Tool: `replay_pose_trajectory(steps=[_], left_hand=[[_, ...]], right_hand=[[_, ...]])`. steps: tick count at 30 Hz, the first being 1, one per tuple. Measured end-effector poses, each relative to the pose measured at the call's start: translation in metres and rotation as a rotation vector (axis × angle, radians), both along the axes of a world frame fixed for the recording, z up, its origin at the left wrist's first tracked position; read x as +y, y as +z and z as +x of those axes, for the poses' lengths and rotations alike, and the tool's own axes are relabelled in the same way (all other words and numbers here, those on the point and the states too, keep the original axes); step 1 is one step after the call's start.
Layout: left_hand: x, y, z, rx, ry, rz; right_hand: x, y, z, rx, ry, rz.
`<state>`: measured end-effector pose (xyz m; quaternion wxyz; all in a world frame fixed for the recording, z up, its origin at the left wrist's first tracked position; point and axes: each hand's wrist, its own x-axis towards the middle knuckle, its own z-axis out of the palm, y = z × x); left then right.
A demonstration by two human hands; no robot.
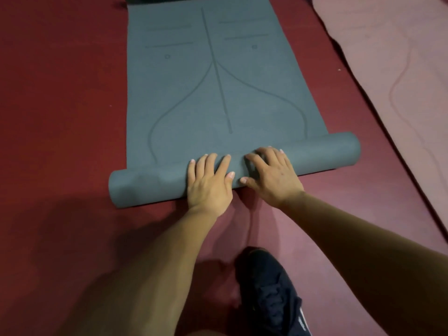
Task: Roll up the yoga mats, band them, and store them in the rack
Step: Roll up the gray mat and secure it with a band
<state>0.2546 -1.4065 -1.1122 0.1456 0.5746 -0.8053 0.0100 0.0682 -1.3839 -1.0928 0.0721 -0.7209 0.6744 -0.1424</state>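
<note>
Grey rubber yoga mat (218,93) is lying on the dark red carpet floor (60,105), its near end rolled, and the left hand (209,183) and right hand (271,177) are pressing flat with spread fingers, so pushing evenly should be keeping the roll straight.

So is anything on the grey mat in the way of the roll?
Nothing visible. The left hand and right hand press the roll; the flat mat ahead shows only printed lines.

Dim, soft indoor light, slightly blurred throughout.
A broad dark shadow covers the floor (60,238) at its near left; lines bend near the borders.
</note>
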Motion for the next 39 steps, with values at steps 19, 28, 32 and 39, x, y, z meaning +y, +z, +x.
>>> replay_pose_trajectory(steps=[19, 28, 32, 39], left_hand=[[-0.066, 0.003, 0.01, -0.083, -0.217, -0.13], [-0.052, 0.001, 0.011, -0.167, -0.217, -0.132], [-0.038, -0.001, -0.002, -0.09, -0.083, -0.095], [-0.045, -0.002, -0.014, -0.055, 0.012, -0.056]], right_hand=[[-0.029, -0.032, 0.002, 0.009, -0.055, -0.273], [-0.048, -0.031, -0.001, 0.005, -0.035, -0.317], [-0.052, -0.029, -0.003, -0.047, -0.032, -0.318], [-0.049, -0.03, -0.008, -0.126, 0.001, -0.322]])
